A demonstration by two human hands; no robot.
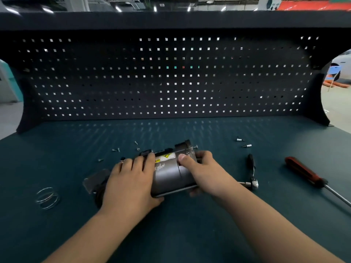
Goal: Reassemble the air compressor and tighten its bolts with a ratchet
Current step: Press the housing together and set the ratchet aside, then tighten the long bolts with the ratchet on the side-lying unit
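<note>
Dark pegboard point(171, 82) closes off the far edge of a teal desk point(190, 234). Near the middle of the desk lies the air compressor point(171, 175), a grey metal cylinder on its side. It has a yellow-and-white warning label on top, white handwriting below that, and a seam round the body (a black fitting juts from its far right end). The left hand point(131, 179) covers its left end, fingers curved over the top and thumb hooked under the near edge. The right hand point(203, 168) clasps the right end, thumb pressed on top beside the seam, fingers wrapped round the far side.

Just right of that hand lies the ratchet point(251, 171), black handle pointing away, chrome head nearer. Further right a red-handled screwdriver point(303, 172) lies slanted, its shaft cut off at the edge of view. Two small sockets point(240, 139) sit beyond the ratchet, and loose bolts point(115, 149) are scattered to the far left of the compressor. A wire coil point(47, 198) rests well to the left.

A dark part point(95, 182) is mostly hidden beneath the left hand, and I cannot tell what it is. The label's print is too blurred to read.
</note>
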